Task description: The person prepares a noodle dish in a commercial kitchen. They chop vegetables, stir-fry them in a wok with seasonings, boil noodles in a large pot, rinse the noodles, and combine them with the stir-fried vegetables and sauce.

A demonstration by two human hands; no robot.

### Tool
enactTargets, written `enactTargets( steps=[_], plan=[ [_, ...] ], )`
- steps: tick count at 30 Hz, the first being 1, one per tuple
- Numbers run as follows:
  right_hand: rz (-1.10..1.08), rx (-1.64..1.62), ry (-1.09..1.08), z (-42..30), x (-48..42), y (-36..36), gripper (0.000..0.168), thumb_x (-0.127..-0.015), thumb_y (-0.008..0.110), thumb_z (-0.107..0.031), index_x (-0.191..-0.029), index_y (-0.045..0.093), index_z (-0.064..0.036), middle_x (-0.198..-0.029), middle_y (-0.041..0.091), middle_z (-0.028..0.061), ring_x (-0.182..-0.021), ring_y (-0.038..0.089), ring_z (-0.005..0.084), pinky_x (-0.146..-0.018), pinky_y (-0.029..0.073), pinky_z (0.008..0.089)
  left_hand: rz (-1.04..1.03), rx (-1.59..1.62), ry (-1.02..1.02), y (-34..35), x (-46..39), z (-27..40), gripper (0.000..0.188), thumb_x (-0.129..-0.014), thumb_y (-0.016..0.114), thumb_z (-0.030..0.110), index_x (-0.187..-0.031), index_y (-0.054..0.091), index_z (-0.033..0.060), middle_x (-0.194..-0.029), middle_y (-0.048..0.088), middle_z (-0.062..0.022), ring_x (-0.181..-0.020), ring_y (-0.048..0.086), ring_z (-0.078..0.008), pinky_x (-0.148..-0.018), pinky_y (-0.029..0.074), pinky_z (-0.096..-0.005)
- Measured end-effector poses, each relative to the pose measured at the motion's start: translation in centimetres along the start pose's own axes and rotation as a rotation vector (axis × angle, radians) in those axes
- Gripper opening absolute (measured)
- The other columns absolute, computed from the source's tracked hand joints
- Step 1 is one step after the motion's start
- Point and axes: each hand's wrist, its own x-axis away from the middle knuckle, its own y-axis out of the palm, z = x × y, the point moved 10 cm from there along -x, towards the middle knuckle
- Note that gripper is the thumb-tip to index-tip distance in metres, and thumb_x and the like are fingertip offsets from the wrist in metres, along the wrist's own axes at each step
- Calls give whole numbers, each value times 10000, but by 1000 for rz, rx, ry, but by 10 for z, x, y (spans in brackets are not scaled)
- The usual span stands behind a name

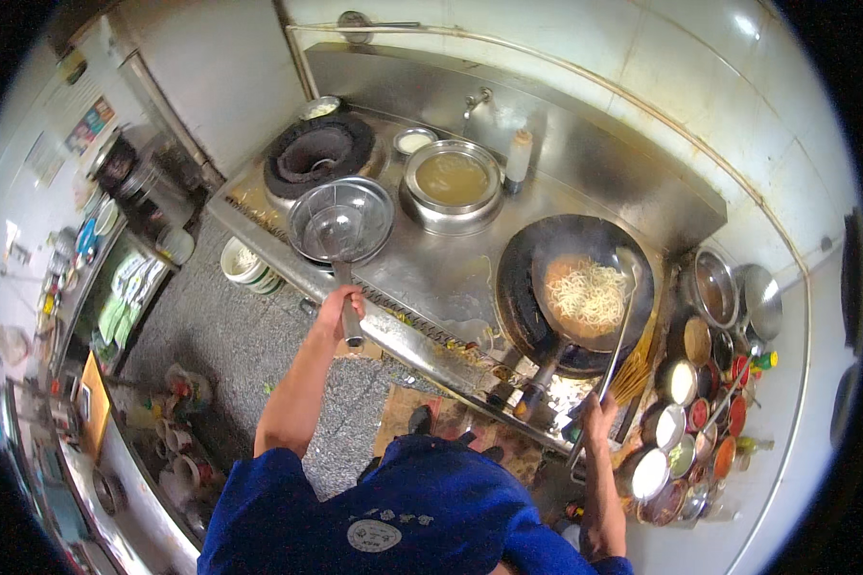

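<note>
My left hand [340, 310] grips the handle of a wire-mesh strainer [339, 219], whose bowl lies over a metal basin at the stove's left front. My right hand [600, 417] is closed round the long handle of a metal ladle [627, 295]. The ladle's head touches the far right side of a wok [568, 341] holding pale noodles [590, 291] in brownish sauce. That wok sits on the right burner, its handle pointing towards me. A bamboo brush [631, 379] lies just right of the ladle's handle.
Behind stand a pot of cloudy liquid [451, 180], a squeeze bottle [519, 162] and a small white-filled bowl [415, 141]. The left burner [320, 154] is bare. Several seasoning containers [683, 383] crowd the right side. A bucket [259, 269] stands on the floor at left.
</note>
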Motion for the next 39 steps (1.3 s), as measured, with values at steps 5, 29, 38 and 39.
enactTargets(
  steps=[5, 29, 38, 39],
  plan=[
    [-30, -248, 89, -36, 49, 12, 125, -931, 497, -115, -816, 451, -128, -599, 396, -61, -446, 369, 49, -369, 291, 230, 755, -1353, 880, 18, 56, 112, 509, -964, 539, 383, -1216, 547, -60, -1006, 634, -243, -918, 637, -298, -791, 514, -430],
    [1006, 317, 198, 265, 253, -596, 266, -866, 674, -232, -1039, 617, -38, -793, 672, 78, -741, 632, 193, -733, 513, 345, -855, -1405, -544, 375, 364, -550, 125, -807, 664, 81, -865, 604, -13, -758, 650, -97, -685, 642, -170, -678, 528, -300],
    [542, -137, -72, 228, 168, -589, 105, -880, 672, -139, -905, 634, -44, -751, 626, 6, -674, 555, 78, -602, 450, 240, -854, -1648, -1001, 336, 423, -675, 127, -877, 652, 112, -792, 651, 17, -734, 689, -62, -671, 642, -113, -638, 485, -247],
    [439, -93, 1, 223, 165, -574, 152, -886, 654, -177, -915, 636, -29, -779, 651, 35, -715, 596, 110, -658, 489, 276, -864, -1663, -978, 331, 422, -684, 128, -877, 650, 110, -792, 650, 14, -731, 687, -62, -670, 642, -114, -637, 485, -247]
  ],
)
